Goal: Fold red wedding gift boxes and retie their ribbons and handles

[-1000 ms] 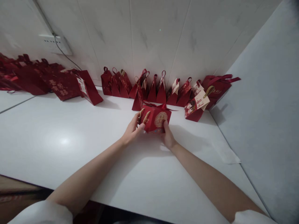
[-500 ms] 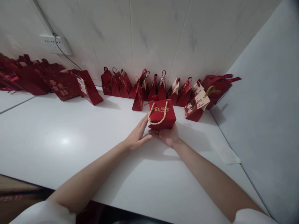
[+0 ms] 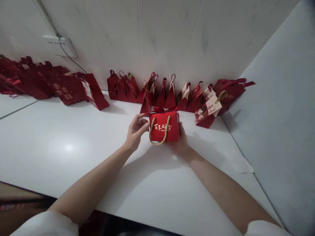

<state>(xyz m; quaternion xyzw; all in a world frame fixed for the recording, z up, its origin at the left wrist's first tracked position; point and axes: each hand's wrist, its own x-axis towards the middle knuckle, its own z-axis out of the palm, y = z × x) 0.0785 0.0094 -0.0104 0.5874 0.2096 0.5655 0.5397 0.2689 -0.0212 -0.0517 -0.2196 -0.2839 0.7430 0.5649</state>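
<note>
A red gift box [image 3: 175, 126] with gold Chinese lettering is held a little above the white table. Its front faces me, a gold rope handle [image 3: 158, 143] hangs down over it, and a red ribbon bow [image 3: 161, 109] lies on top. My right hand [image 3: 181, 142] grips the box from the right and underneath; most of its fingers are hidden behind it. Beside the left edge is my left hand [image 3: 137, 131], fingers loosely bent and thumb apart, close to the handle and the ribbon's left end. Whether it touches them is hard to tell.
Several small red and cream gift boxes [image 3: 169, 95] with loop handles line the wall behind. More red bags [image 3: 69, 88] stand at the left under a wall socket [image 3: 59, 46]. A cream-topped box [image 3: 209, 109] is at the right, near a side panel [image 3: 278, 108].
The gift box has come slightly closer and left, and tilted so its lettered front and bow show more. My left hand has moved left and up, its fingers now bent.
</note>
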